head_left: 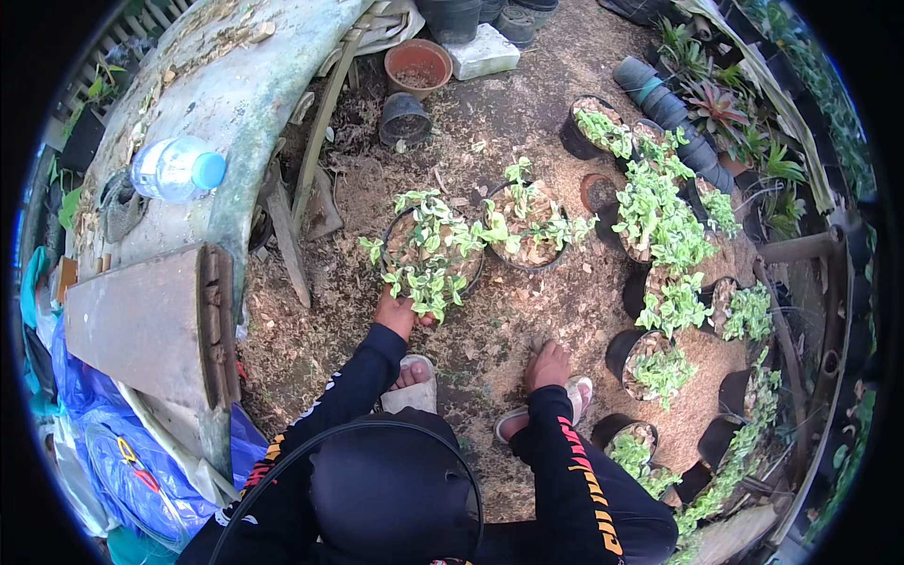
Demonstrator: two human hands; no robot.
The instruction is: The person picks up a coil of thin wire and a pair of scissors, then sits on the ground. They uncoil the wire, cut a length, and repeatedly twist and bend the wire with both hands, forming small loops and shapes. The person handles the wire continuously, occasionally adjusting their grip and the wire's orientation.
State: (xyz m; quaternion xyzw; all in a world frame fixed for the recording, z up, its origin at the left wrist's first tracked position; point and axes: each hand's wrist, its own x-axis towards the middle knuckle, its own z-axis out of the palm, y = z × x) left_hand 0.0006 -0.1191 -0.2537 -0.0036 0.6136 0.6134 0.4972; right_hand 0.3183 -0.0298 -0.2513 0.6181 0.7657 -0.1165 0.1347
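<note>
My left hand (396, 314) is at the near rim of a black pot (387, 274) holding a leafy green-and-cream plant (421, 280). Its fingers close around the pot's edge, partly covered by the leaves. Just to the right stands a second black pot (528, 267) with a similar plant (521, 224) and wood shavings inside. My right hand (548, 367) hangs over the ground near my right foot, with nothing seen in it and its fingers loosely bent and slightly apart.
Several potted plants (662, 226) stand along the right, beside stacked dark pots (670, 122). A terracotta pot (418, 68) and a small black pot (405, 121) are at the back. On the left, a water bottle (179, 169) lies on a pale board; below are scissors (139, 466) on blue plastic.
</note>
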